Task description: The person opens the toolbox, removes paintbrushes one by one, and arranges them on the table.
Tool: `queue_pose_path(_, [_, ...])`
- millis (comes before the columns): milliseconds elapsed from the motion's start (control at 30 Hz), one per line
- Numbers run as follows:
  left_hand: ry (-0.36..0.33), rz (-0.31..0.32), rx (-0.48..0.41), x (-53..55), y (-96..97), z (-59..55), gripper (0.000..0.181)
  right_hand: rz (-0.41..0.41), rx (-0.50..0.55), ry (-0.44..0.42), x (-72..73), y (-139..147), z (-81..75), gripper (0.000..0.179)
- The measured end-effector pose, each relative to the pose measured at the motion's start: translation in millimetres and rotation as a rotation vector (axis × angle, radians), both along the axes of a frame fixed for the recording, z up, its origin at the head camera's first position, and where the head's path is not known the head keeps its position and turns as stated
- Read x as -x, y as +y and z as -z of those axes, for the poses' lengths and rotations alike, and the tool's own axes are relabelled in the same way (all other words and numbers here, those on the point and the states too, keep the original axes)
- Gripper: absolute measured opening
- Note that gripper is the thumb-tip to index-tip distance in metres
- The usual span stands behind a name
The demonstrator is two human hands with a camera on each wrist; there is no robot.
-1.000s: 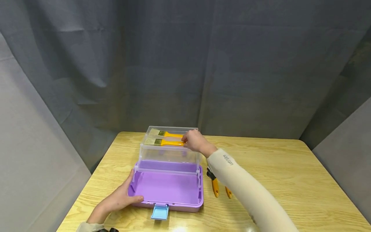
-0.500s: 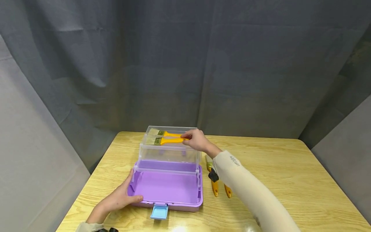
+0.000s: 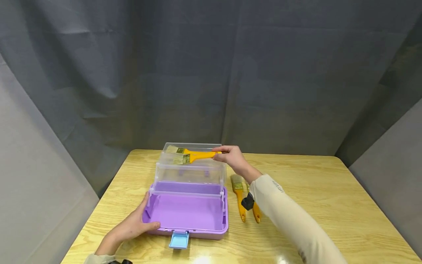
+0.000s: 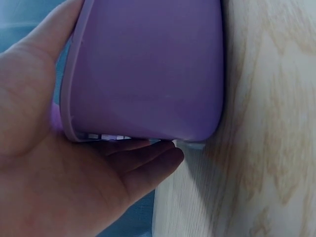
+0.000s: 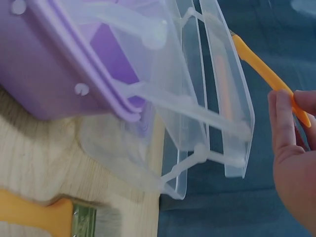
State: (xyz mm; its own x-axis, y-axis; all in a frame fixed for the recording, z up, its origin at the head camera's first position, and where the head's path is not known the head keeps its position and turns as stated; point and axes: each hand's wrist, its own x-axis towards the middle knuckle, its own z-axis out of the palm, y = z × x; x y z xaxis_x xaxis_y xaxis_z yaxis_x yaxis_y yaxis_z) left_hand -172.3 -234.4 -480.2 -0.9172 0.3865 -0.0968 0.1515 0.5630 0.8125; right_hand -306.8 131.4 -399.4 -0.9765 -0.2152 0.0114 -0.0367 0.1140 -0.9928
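Observation:
In the head view my right hand (image 3: 232,157) pinches the handle end of a yellow-handled paintbrush (image 3: 202,155). Its pale bristles overlap the raised clear tray (image 3: 189,175) of a purple storage box (image 3: 204,235). In the right wrist view the yellow handle (image 5: 264,69) slants up past the tray's edge to my fingers. Behind it, a second paintbrush (image 3: 180,150) lies in the tray, its handle partly hidden. My left hand (image 3: 132,224) holds the box's left side, thumb on the front rim, fingers around the far corner in the left wrist view.
Two more paintbrushes lie on the wooden table right of the box: one in full sight (image 3: 239,200), the other (image 3: 256,213) partly under my right sleeve. A blue latch (image 3: 179,240) hangs open at the box's front. Grey curtain (image 3: 184,73) stands behind the table.
My right hand has drawn the near paintbrush up and to the right from the tray, tilting its handle upward. The left hand stays on the box. The table brushes show more as the sleeve shifts.

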Motion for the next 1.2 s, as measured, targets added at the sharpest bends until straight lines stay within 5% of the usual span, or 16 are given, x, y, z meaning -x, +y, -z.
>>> queue_pose_path(200, [0.022,-0.007,-0.013,-1.5,-2.0,2.1,0.116,-0.004,0.2,-0.031,-1.4,16,0.7,0.031])
queue_pose_path(433, [0.022,-0.004,-0.025,-3.6,-2.1,2.8,0.117,0.034,0.298,-0.092,-10.3,40,-3.8,0.036])
queue_pose_path(767, [0.03,0.012,-0.039,-3.0,-1.8,2.8,0.117,0.013,0.532,-0.117,-20.3,78,-4.8,0.021])
queue_pose_path(1200, [0.025,0.023,-0.047,-3.8,-2.0,3.7,0.116,-0.09,0.532,-0.147,-39.4,127,0.4,0.025])
